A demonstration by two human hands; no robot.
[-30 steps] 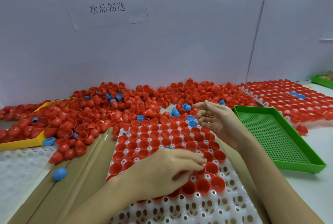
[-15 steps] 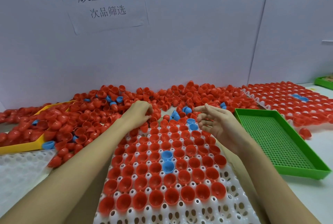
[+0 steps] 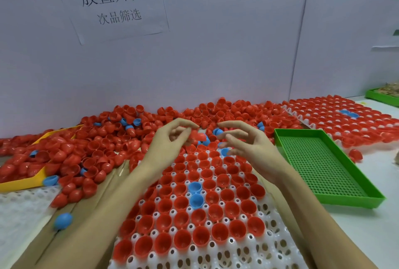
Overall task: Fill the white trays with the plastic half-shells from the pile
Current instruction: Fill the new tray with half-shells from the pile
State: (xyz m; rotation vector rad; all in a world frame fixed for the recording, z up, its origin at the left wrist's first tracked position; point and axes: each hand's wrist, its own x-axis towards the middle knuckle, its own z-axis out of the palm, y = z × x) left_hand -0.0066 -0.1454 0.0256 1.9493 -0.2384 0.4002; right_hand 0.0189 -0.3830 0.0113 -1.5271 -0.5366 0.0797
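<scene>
A white tray (image 3: 216, 261) lies in front of me. Most of its sockets hold red half-shells, two hold blue half-shells (image 3: 195, 194), and the nearest rows stand bare. Along the wall behind it spreads the pile of red and blue half-shells (image 3: 112, 139). Above the tray's far end, my left hand (image 3: 170, 141) pinches a red half-shell (image 3: 198, 135) at its fingertips. My right hand (image 3: 244, 141) hovers beside it, its fingers spread, loosely bent and holding nothing.
A green perforated tray (image 3: 319, 160) sits to the right of the white tray. Beyond it lies another white tray filled with shells (image 3: 345, 121). At the left are a yellow tray (image 3: 21, 183) under the pile, a bare white tray (image 3: 19, 214) and a loose blue shell (image 3: 62, 221).
My left hand left the near rows of the tray, reached into the pile and came back toward the middle with a red half-shell. My right hand stayed hovering over the tray's far end.
</scene>
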